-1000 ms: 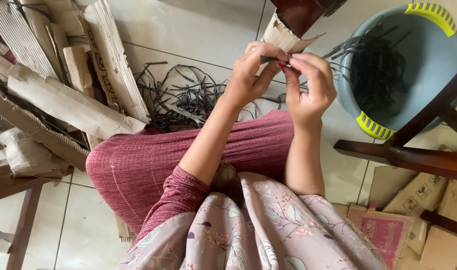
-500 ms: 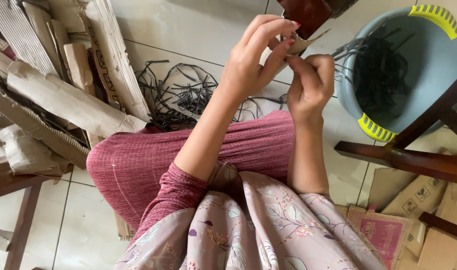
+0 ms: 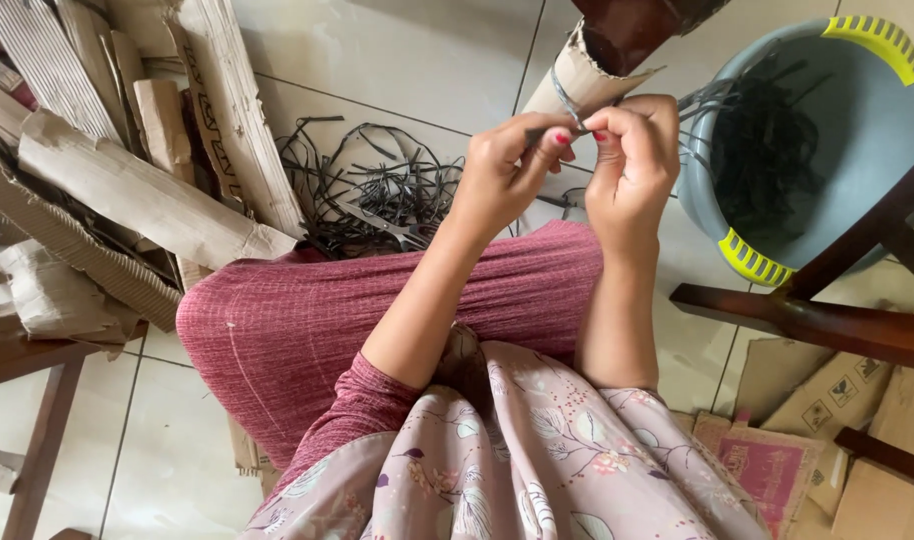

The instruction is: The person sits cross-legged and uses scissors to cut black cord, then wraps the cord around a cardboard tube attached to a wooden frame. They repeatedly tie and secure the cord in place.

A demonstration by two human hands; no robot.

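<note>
Hands meet above your knee: your left hand [image 3: 502,170] and right hand [image 3: 632,155] pinch a thin dark strip [image 3: 555,130] between fingertips. Beyond them lies a tangle of black strips [image 3: 377,185]; right of them, a grey basin [image 3: 837,140].

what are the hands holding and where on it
Both hands pinch one thin dark strip: the left hand grips its left end between thumb and fingertips, the right hand grips the other end, in front of the cardboard-wrapped post.
</note>
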